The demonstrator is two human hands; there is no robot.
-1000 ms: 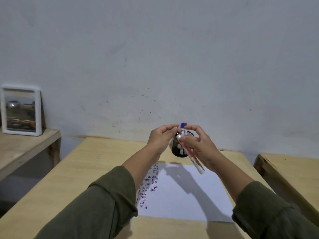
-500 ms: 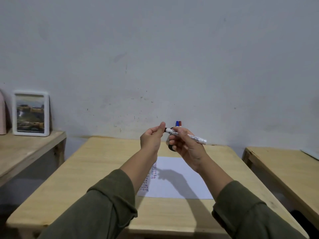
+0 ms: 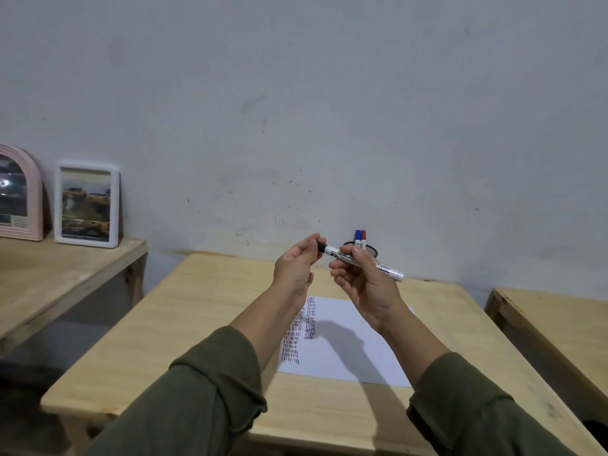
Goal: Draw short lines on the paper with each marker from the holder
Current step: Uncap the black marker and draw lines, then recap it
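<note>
My right hand (image 3: 365,284) grips the white barrel of a black-capped marker (image 3: 385,268), held level above the table. My left hand (image 3: 296,268) pinches the black cap (image 3: 321,247) at the marker's left end. Behind the hands stands a dark round holder (image 3: 373,250), mostly hidden, with a blue marker (image 3: 358,236) and a red marker (image 3: 363,236) sticking up from it. A white paper (image 3: 355,343) lies on the wooden table (image 3: 204,311) below, with columns of short dark lines along its left edge.
A lower wooden shelf (image 3: 49,278) at the left carries a white picture frame (image 3: 87,204) and a pink arched frame (image 3: 19,195). Another wooden table (image 3: 559,327) stands at the right. A grey wall rises just behind the holder.
The marker went from upright at the holder to lying level between both hands. My left fingers have closed on its cap end. The view has pulled back and tilted up.
</note>
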